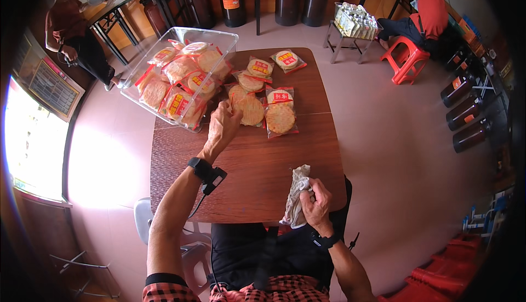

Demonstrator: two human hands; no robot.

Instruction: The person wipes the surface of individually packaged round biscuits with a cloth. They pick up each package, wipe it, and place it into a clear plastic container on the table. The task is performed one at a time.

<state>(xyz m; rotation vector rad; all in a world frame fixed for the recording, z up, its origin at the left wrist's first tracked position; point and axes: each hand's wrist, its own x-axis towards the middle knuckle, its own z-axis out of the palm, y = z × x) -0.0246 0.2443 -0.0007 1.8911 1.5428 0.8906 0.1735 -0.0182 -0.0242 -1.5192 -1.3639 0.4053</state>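
Note:
My left hand (223, 124) reaches to the middle of the table, its fingertips pinching the left edge of a clear packet of round flat biscuits (250, 111). My right hand (317, 203) grips a crumpled greyish-white cloth (296, 203) at the table's front right edge. Beyond my left hand, a clear plastic bin (224, 35) lies tilted, full of red-trimmed biscuit packets (176, 69). Several more packets rest on the brown table (254, 170): a pair of biscuits in one wrapper (280, 117), an overlapping packet (259, 67) and a lone one (286, 59) at the far right.
A metal stool (349, 41) carries a crate of small packs (355, 20). One person (431, 12) sits on a red plastic stool (404, 59); another (70, 26) stands at far left. Dark jars (287, 0) line the wall. Red stools (439, 265) lie at lower right.

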